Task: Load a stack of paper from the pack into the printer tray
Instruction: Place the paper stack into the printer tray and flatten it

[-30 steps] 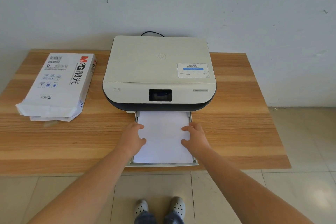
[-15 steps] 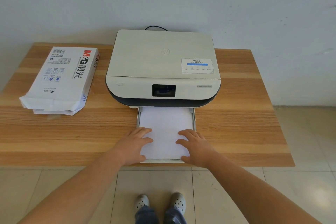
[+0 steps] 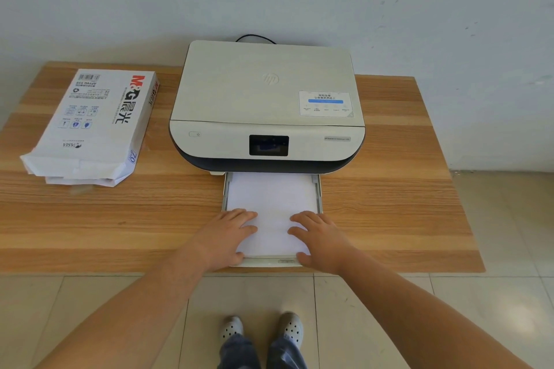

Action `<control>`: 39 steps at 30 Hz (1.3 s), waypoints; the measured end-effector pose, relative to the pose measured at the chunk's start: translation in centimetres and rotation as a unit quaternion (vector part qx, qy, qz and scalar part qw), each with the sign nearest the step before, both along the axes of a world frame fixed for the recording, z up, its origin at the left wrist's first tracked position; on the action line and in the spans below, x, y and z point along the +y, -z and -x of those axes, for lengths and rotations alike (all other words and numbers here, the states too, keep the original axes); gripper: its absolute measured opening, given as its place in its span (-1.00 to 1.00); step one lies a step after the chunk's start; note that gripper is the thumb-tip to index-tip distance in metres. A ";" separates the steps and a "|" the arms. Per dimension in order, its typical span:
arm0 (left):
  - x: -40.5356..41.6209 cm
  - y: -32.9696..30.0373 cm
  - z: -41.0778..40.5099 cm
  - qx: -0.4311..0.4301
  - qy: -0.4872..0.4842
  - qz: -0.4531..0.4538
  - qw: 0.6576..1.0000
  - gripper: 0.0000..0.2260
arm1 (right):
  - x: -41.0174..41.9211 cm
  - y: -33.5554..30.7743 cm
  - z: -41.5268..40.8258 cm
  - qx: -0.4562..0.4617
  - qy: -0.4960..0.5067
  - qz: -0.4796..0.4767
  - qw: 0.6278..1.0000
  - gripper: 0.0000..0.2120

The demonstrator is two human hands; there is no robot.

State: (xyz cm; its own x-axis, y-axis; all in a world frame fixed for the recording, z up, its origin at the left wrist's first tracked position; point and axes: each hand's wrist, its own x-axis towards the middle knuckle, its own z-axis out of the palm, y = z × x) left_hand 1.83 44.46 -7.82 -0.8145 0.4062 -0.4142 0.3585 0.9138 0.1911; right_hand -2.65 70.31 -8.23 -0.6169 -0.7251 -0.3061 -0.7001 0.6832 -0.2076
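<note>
A white paper stack [image 3: 271,204] lies in the printer tray [image 3: 318,189], which is pulled out from under the beige printer [image 3: 266,105]. My left hand [image 3: 224,237] lies flat, palm down, on the stack's near left corner. My right hand [image 3: 320,240] lies flat on the near right corner. Both thumbs reach the tray's front lip [image 3: 266,262], and neither hand closes around anything. The opened white paper pack [image 3: 93,126] lies on the table to the left of the printer, its torn end facing me.
The wooden table [image 3: 389,189] stands against a white wall, with its front edge just past the tray's lip. A black cable [image 3: 254,37] runs behind the printer. Tiled floor and my feet [image 3: 260,329] show below.
Both hands slid along the paper towards me, from the middle of the stack to its near corners at the tray's front. The tray and the pack stayed in place.
</note>
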 end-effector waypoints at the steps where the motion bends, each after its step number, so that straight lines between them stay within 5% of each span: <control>1: 0.0 0.1 0.0 0.000 -0.004 -0.004 1.000 -0.45 | 0.1 0.0 0.1 0.001 0.005 0.002 1.000 -0.51; 25: -1.1 0.1 0.4 -0.002 -0.038 0.004 0.999 -0.36 | 1.8 0.0 1.8 -0.022 0.032 -0.002 0.999 -0.38; 39: -1.8 0.2 0.4 -0.021 -0.059 0.013 0.998 -0.42 | 2.6 0.6 1.7 -0.001 0.050 0.012 0.999 -0.53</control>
State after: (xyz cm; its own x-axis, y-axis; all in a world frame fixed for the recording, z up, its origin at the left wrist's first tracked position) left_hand 1.48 42.68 -8.06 -0.8379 0.2966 -0.4583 0.2393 0.9541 0.1802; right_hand -4.38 72.89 -8.86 -0.6857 -0.6676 -0.2902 -0.6290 0.7440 -0.2253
